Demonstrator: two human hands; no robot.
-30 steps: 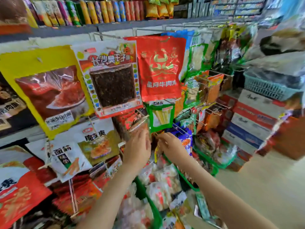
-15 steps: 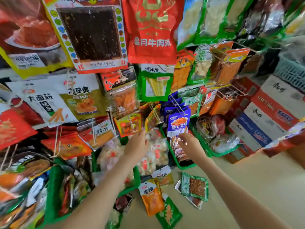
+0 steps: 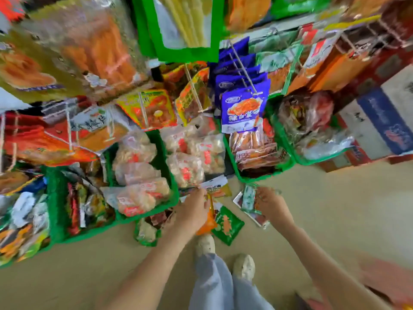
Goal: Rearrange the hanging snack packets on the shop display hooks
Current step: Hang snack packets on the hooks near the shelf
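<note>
Several snack packets lie on the floor below the display: an orange packet (image 3: 206, 223), a green packet (image 3: 228, 224), a white-topped packet (image 3: 215, 185) and a green-framed clear packet (image 3: 248, 199). My left hand (image 3: 193, 212) reaches down over the orange packet, its fingertips near the white-topped one; its grip is blurred. My right hand (image 3: 271, 204) hovers at the green-framed packet with fingers spread. Above, blue packets (image 3: 242, 110) and yellow-red packets (image 3: 152, 108) hang on wire hooks (image 3: 241, 68).
Green baskets (image 3: 173, 191) full of bagged snacks line the floor under the hooks. Another small green packet (image 3: 146, 233) lies by the basket. My shoes (image 3: 204, 245) stand just behind the fallen packets. Stacked cartons (image 3: 380, 121) sit at the right. Bare tan floor lies behind.
My view has tipped from the hanging rows down to the floor. Both hands dropped from the hook level to the packets lying on the ground.
</note>
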